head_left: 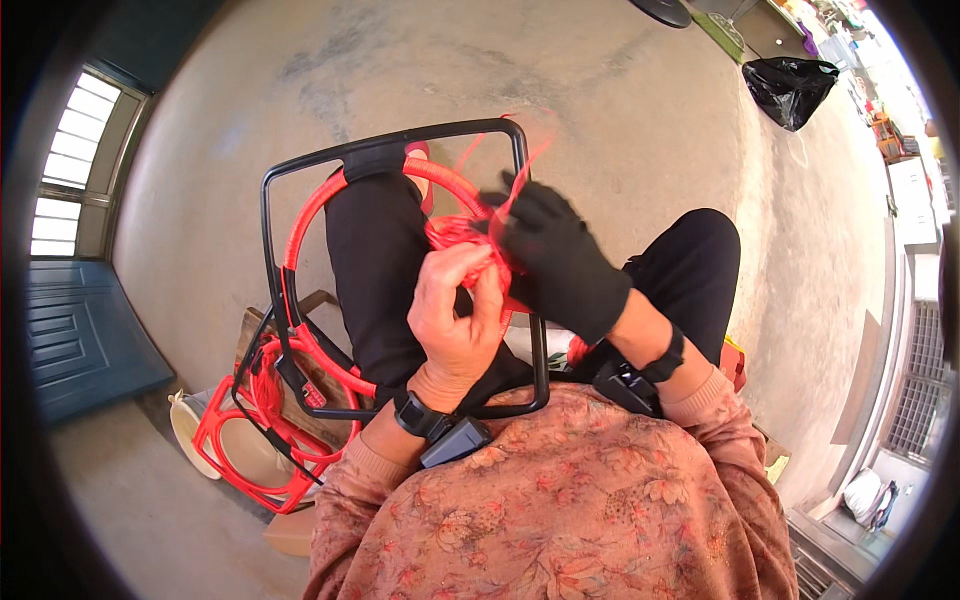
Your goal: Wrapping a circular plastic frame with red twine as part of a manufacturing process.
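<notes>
A black metal frame (300, 170) rests across my lap, with a ring (310, 205) inside it wrapped in red cord. My left hand (455, 315), bare, is closed around a bundle of red cord (455, 235) near the frame's middle. My right hand (560, 255), in a black glove, pinches red cord strands just right of the bundle, and thin strands (520, 165) run up to the frame's top right corner. Both wrists carry black bands with small devices.
A second frame (225, 440) wrapped in red cord lies on the floor at my lower left, over a pale bowl (185, 430) and a wooden board. A black plastic bag (790, 85) sits on the concrete floor at upper right. A blue bench (80, 330) stands at left.
</notes>
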Motion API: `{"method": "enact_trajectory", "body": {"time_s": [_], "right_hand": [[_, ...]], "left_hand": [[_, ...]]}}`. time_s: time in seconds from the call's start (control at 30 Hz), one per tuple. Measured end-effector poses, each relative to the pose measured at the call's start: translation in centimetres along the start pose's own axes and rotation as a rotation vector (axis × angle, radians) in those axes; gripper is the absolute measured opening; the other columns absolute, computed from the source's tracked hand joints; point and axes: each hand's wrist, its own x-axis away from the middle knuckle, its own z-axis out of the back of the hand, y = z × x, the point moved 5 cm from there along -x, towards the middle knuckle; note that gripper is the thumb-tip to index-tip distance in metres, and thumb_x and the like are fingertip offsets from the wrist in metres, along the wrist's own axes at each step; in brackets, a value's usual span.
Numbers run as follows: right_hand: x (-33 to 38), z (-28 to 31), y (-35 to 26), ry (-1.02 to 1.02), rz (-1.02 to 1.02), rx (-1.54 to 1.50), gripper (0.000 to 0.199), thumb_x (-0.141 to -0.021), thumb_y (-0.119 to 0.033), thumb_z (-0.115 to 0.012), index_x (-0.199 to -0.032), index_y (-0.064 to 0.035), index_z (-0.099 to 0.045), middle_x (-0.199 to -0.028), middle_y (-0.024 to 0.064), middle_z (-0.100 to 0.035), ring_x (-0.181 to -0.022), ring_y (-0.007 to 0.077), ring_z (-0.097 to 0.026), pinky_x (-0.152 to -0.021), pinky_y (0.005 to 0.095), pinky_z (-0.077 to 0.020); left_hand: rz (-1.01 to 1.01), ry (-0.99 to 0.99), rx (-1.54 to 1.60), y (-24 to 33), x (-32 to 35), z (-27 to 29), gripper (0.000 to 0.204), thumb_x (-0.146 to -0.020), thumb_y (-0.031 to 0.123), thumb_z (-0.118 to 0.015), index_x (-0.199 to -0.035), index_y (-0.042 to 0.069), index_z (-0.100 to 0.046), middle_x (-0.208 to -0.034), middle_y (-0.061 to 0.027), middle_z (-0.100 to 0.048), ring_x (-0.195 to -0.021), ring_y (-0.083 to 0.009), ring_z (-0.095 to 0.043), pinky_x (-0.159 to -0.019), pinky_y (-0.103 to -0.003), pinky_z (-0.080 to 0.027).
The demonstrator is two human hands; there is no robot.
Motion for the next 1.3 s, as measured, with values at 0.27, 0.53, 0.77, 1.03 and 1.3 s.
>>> {"method": "enact_trajectory", "body": {"time_s": [0.27,0.53,0.77,1.03,1.3], "right_hand": [[5.4,5.8,6.6,-0.038,-0.458,-0.137,0.031,-0.07,-0.009,-0.072,-0.1,-0.007,-0.063,-0.087,0.0149,-0.066,-0.08,0.0316,-0.066,-0.068,0.0375,-0.0514],[19.0,14.4,21.2,0.826,-0.962,-0.606,0.011,-0.088,-0.009,-0.061,-0.094,-0.0001,-0.061,-0.078,0.0078,-0.062,-0.07,0.0201,-0.063,-0.066,0.0308,-0.0531],[21.2,3.9,14.1,0.488,-0.805,-0.921,0.035,-0.091,-0.013,-0.053,-0.125,-0.0046,-0.055,-0.121,0.013,-0.058,-0.11,0.0205,-0.056,-0.098,0.0287,-0.0427],[9.9,-4.7,8.0,-0.302,-0.977,-1.532,0.03,-0.092,-0.02,-0.055,-0.112,0.0018,-0.057,-0.104,0.0114,-0.066,-0.102,0.0208,-0.062,-0.082,0.0315,-0.0502],[9.2,-0.5,9.9,0.614,-0.863,-1.979,0.019,-0.094,-0.02,-0.052,-0.082,-0.0058,-0.054,-0.106,0.0155,-0.063,-0.116,0.0318,-0.055,-0.068,0.0321,-0.0524]], "left_hand": [[0.504,-0.066,0.217,-3.5,0.6,-0.6,0.021,-0.089,0.005,-0.06,-0.108,-0.003,-0.055,-0.1,-0.0113,-0.061,-0.086,-0.0152,-0.06,-0.076,-0.027,-0.05],[0.929,-0.14,0.574,-5.6,1.8,-2.0,0.02,-0.095,0.018,-0.057,-0.107,0.002,-0.058,-0.089,0.0004,-0.062,-0.079,-0.0055,-0.058,-0.07,-0.022,-0.05],[1.01,-0.111,0.707,-6.1,2.5,-2.5,0.011,-0.093,0.018,-0.061,-0.097,0.008,-0.061,-0.082,0.0054,-0.061,-0.07,-0.0014,-0.055,-0.062,-0.018,-0.045],[1.03,-0.079,0.707,-5.8,2.0,-2.7,0.01,-0.093,0.018,-0.061,-0.096,0.009,-0.061,-0.083,0.0049,-0.062,-0.071,-0.0018,-0.057,-0.062,-0.017,-0.046],[1.056,-0.113,0.887,-7.3,2.9,-2.6,0.016,-0.094,0.022,-0.058,-0.1,0.007,-0.06,-0.083,0.0019,-0.063,-0.072,-0.0036,-0.059,-0.064,-0.02,-0.049]]}}
